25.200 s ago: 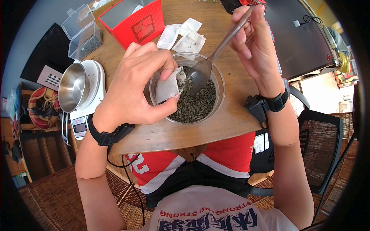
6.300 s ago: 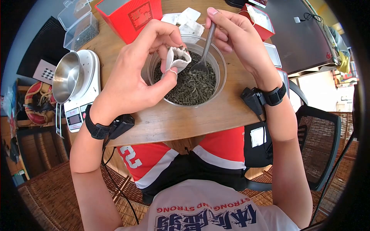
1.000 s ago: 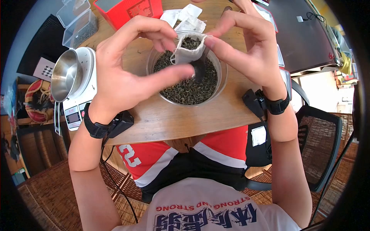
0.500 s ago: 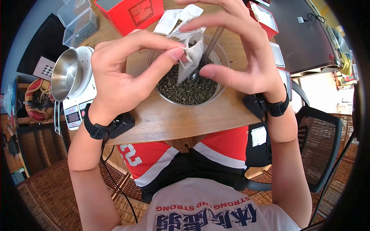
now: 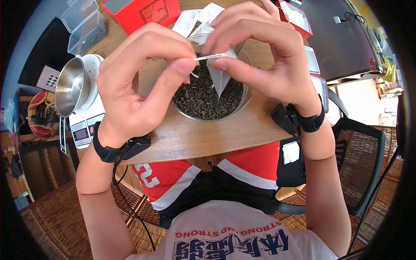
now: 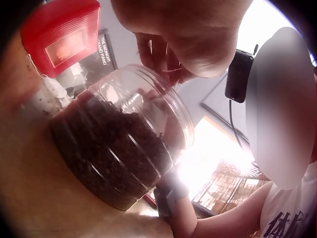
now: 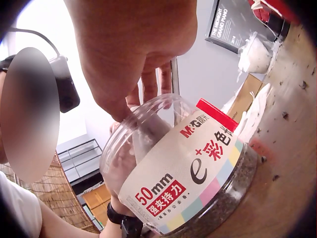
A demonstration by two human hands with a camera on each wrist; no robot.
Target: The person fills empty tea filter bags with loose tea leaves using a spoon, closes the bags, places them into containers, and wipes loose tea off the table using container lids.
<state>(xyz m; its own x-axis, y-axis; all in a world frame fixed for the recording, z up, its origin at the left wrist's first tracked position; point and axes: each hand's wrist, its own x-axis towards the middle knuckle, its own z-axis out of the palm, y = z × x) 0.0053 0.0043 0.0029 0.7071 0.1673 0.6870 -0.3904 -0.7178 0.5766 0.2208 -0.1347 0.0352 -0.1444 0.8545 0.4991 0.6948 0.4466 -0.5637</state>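
Observation:
In the head view a small white drawstring tea bag (image 5: 219,80) hangs point down over a clear round plastic tub (image 5: 203,118). Loose dark tea leaves (image 5: 201,102) fill the tub's lower part. The left hand (image 5: 141,78) pinches the bag's string (image 5: 203,57) between thumb and forefinger, drawn taut toward the left. At the bag's gathered mouth, the right hand (image 5: 268,54) pinches with thumb and forefinger. The tub's printed label (image 7: 183,173) faces the right wrist camera. Through the tub wall, the left wrist view shows the dark leaves (image 6: 109,148).
Flat white bags (image 5: 187,21) lie behind the tub, beside a tall red box (image 5: 145,13). A steel pan (image 5: 71,86) sits on a white scale (image 5: 80,130) at left. A clear lidded box (image 5: 89,37) stands behind it; another red box (image 5: 299,19) is at back right.
Earlier the right hand held a spoon and the left the open bag. The spoon was left in the tub; the right hand took the bag's mouth, and the left hand now pulls the string.

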